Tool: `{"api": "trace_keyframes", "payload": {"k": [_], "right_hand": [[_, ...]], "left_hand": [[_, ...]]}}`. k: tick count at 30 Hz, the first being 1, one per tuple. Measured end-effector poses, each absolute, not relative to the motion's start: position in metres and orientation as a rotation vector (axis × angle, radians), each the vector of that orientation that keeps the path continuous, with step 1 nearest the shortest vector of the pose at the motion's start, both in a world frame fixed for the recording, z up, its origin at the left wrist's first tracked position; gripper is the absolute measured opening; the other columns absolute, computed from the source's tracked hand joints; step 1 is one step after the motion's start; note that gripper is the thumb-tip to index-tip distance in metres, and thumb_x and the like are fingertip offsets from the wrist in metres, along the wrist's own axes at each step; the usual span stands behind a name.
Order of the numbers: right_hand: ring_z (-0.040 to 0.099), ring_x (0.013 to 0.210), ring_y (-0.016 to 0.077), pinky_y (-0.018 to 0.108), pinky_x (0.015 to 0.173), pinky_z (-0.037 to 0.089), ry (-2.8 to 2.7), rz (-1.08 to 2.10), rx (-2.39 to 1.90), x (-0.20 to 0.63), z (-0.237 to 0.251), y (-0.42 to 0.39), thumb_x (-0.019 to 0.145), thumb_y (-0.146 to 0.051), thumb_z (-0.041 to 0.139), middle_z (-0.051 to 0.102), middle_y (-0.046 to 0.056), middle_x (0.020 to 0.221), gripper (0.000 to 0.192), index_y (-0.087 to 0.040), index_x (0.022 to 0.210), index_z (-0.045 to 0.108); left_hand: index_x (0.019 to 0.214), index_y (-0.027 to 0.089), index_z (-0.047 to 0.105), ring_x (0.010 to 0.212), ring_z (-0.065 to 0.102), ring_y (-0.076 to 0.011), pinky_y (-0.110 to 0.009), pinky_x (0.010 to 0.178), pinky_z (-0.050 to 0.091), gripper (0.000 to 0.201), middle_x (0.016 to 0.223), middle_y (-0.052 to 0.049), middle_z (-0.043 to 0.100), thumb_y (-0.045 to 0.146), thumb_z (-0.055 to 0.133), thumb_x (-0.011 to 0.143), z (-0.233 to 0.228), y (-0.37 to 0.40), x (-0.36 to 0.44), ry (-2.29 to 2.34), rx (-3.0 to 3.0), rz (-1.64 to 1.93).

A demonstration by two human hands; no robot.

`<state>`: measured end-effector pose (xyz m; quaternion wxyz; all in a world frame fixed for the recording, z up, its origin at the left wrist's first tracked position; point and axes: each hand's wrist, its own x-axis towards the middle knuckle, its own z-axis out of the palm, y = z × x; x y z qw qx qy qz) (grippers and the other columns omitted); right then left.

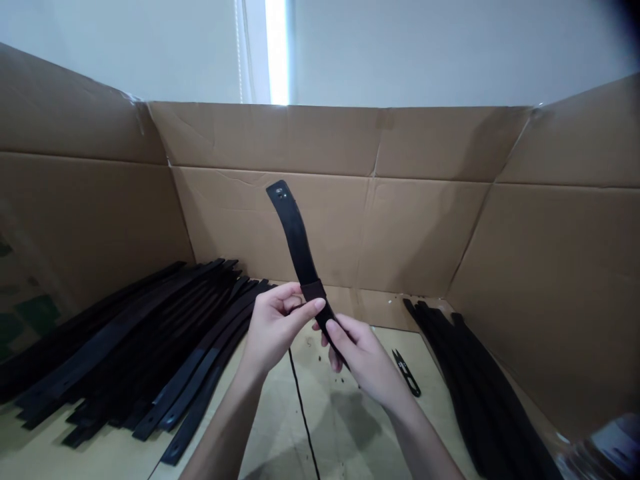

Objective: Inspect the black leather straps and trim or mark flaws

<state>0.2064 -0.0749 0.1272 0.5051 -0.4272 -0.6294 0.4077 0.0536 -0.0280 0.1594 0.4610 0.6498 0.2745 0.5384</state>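
Holds a long, flat, black strap with a smooth rounded end [295, 230] in the middle of the view, raised above a pale wooden tabletop [273, 417], with its upper part leaning to the left. Pinches it with the bare left hand [270, 327], with the thumb on the front side and the fingers bent behind, just at a dark brown, cloth-like band [313, 291] lying across the strap. Clamps the lower part of the same strap with the bare right hand [363, 350], with the thumb in front and the other fingers curled behind, near the left thumb. Has a thin, dark cord [300, 393] running from below the left hand down to the bottom edge of the view. Has, to the right of the right hand, small black thread snips [407, 375] lying on the tabletop. Shows at the left a thick heap of long black straps [145, 340], and at the right a smaller group of long, dark strips [480, 373] beside a wall of brown, creased cardboard [565, 267]. Shows in the lower right corner, blurred, perhaps a clear plastic container [605, 450]
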Motion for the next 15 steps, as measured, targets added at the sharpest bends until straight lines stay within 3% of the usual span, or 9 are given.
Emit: {"api": "trace_keyframes", "payload": {"k": [3,6,12,15], "right_hand": [[0.047,0.052,0.012,0.023,0.051,0.034,-1.556,0.758,-1.182,0.2079,0.1255,-0.0738,0.098,-0.051,0.043,0.048,-0.003,0.057,0.042,-0.018,0.074,0.053],[0.048,0.051,0.0126,0.024,0.049,0.034,-1.566,0.727,-1.236,0.2085,0.1242,-0.0722,0.098,-0.053,0.04,0.051,-0.002,0.06,0.043,-0.019,0.074,0.05],[0.045,0.052,0.0131,0.025,0.05,0.03,-1.635,0.563,-1.306,0.2081,0.1262,-0.0746,0.099,-0.05,0.039,0.046,-0.002,0.057,0.042,-0.02,0.07,0.047],[0.04,0.05,0.0115,0.025,0.049,0.028,-1.647,0.568,-1.295,0.2073,0.1265,-0.0768,0.099,-0.049,0.039,0.042,-0.003,0.056,0.041,-0.02,0.069,0.044]], "left_hand": [[0.101,0.012,0.071,0.042,0.031,-0.0058,-0.019,0.043,0.025,0.025,0.046,0.007,0.042,0.029,0.065,0.083,0.1582,-0.0269,0.0542,0.754,1.696,1.322],[0.105,0.013,0.072,0.044,0.025,-0.0058,-0.019,0.044,0.021,0.026,0.046,0.009,0.034,0.023,0.059,0.084,0.1582,-0.0274,0.0551,0.78,1.766,1.307],[0.101,0.014,0.075,0.053,0.039,-0.0088,-0.02,0.049,0.032,0.032,0.06,0.002,0.054,0.013,0.051,0.08,0.1614,-0.0302,0.0586,0.695,1.733,1.365],[0.098,0.012,0.076,0.047,0.03,-0.0077,-0.02,0.046,0.027,0.031,0.054,0.003,0.048,0.015,0.05,0.08,0.1593,-0.0273,0.0583,0.674,1.683,1.359]]}}
